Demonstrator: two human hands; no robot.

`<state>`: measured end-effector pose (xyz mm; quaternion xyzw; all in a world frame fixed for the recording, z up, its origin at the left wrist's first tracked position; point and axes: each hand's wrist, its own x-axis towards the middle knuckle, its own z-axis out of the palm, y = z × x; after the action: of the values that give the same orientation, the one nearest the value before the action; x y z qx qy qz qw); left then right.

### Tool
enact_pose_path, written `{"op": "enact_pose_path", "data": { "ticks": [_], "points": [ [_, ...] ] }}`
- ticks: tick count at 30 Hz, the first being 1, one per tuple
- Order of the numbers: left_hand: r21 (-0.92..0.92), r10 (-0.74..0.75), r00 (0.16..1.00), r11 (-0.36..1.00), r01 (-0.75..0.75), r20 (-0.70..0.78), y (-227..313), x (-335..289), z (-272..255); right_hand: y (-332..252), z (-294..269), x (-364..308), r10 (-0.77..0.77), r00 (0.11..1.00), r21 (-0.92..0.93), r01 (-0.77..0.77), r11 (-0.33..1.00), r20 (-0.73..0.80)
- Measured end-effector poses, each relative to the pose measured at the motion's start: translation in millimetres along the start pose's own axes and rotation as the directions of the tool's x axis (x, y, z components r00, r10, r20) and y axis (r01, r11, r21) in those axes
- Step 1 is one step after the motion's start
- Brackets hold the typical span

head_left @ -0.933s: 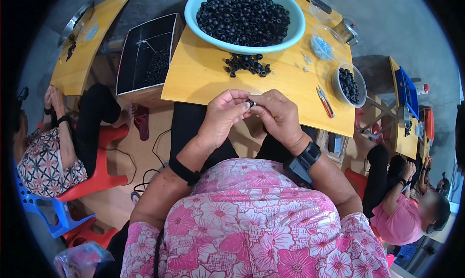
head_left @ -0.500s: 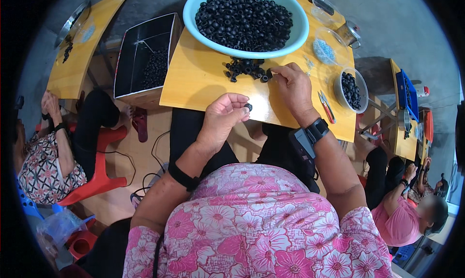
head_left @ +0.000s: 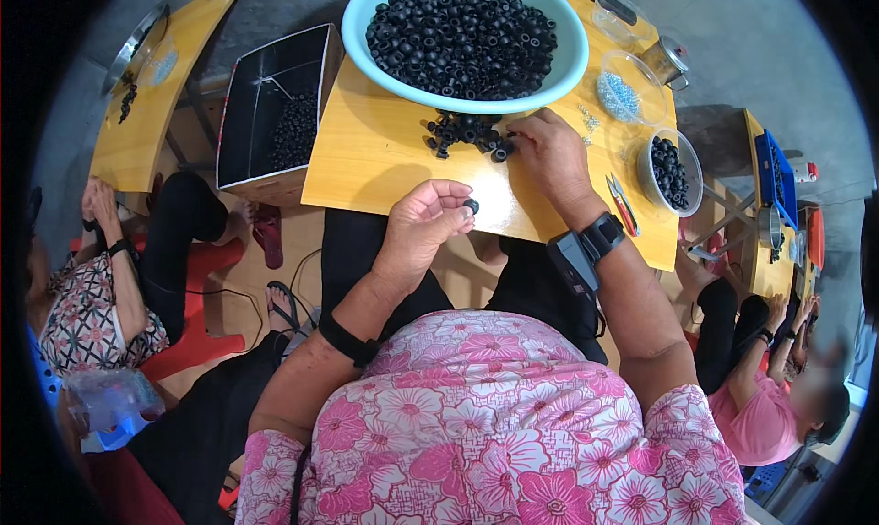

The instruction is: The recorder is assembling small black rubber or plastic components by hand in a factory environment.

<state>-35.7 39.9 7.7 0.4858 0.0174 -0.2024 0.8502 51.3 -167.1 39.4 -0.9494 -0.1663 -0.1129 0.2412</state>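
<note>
Between the thumb and fingers of my left hand is a small round black part, held above the table's near edge. My right hand reaches over the table, its fingertips pinched on a small dark piece at the right end of a loose pile of black parts. I cannot tell whether that piece is lifted off the table. Just behind the pile stands a wide light-blue basin heaped with black ring-like parts. To the right of my right hand lie small snips with red handles.
A clear tub of black parts stands at the table's right, near a clear dish of light-blue bits and a metal mug. A box with black parts stands left. People sit at other tables on both sides.
My right hand has shifted slightly up and left at the pile. My left hand keeps the black part nearly in place. At the lower left, another person's leg and sandalled foot have come into view.
</note>
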Motion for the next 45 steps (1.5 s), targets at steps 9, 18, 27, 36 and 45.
{"op": "enact_pose_path", "data": {
  "ticks": [9, 18, 27, 36, 45],
  "points": [
    [-0.037, 0.022, 1.000, 0.999, -0.022, 0.004, 4, -5, 3, -25, -22, -44, 0.287, 0.869, 0.858, -0.468, 0.213, 0.402],
    [-0.070, 0.102, 0.993, 0.993, -0.098, 0.058, 4, -17, 24, -43, -20, -83, 0.225, 0.917, 0.892, -0.379, 0.244, 0.328],
    [-0.034, 0.133, 0.989, 0.991, -0.131, 0.069, -2, -27, 29, -57, -21, -102, 0.241, 0.943, 0.891, -0.302, 0.339, 0.228],
    [-0.004, 0.141, 0.987, 0.990, -0.141, 0.081, -5, -30, 32, -57, -25, -108, 0.231, 0.955, 0.880, -0.266, 0.394, 0.186],
    [0.013, 0.136, 0.987, 0.990, -0.138, 0.080, -3, -29, 32, -59, -27, -107, 0.283, 0.912, 0.886, -0.374, 0.272, 0.298]
  ]
}}
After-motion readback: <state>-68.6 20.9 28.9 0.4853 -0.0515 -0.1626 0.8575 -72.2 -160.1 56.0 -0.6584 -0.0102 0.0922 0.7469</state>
